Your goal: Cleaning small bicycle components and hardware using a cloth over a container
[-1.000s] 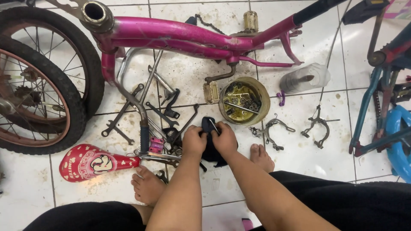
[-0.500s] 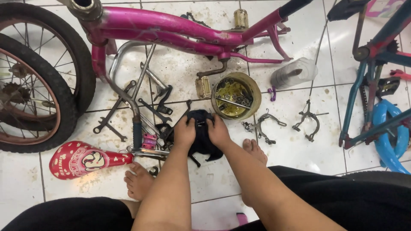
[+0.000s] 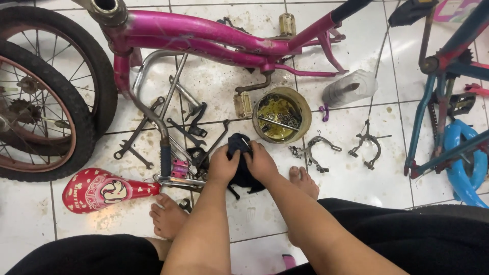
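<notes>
Hands, left (image 3: pixel 223 164) and right (image 3: pixel 261 162), two, clutch one dark cloth (image 3: pixel 239 145) beside two brake calipers (image 3: pixel 315 150).

Left hand (image 3: pixel 222 165) and right hand (image 3: pixel 261 163) side by side, both gripping a dark cloth (image 3: pixel 240 168) over the tiled floor (image 3: pixel 397 178). Round tin (image 3: pixel 281 114) of small metal parts just beyond. Pink bicycle frame (image 3: pixel 204 35) above; wrenches (image 3: pixel 135 145) left; red saddle (image 3: pixel 102 189) near left foot (image 3: pixel 167 216).
</notes>
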